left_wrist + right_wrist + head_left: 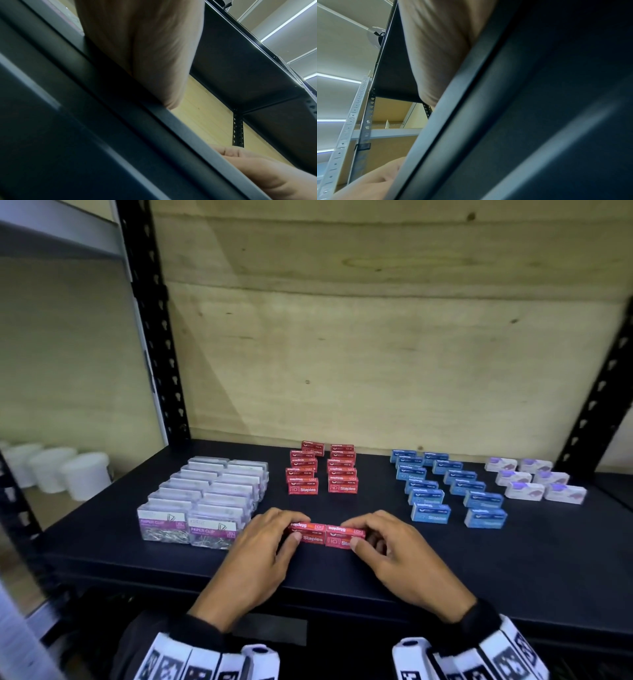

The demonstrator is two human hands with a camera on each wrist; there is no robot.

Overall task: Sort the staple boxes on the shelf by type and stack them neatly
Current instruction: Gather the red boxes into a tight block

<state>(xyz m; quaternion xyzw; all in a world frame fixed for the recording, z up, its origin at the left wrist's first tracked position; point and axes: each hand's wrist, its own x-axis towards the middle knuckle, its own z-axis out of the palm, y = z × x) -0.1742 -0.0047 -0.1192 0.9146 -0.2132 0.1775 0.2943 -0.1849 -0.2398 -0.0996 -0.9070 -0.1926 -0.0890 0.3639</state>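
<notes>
Pinching two red boxes [326, 535] end to end near the shelf [513, 559] front edge, the left hand [260, 556] and right hand [394, 556] curled fingers over them; bare shelf lay between them and the red stacks [322, 469].

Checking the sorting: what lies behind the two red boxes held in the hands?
Two rows of red staple boxes stand behind them on the shelf; their rearmost boxes are partly covered.

A stationery stockroom: slotted metal shelving [156, 313] (plywood-backed) holds rows of paper-clip boxes [205, 494].
</notes>
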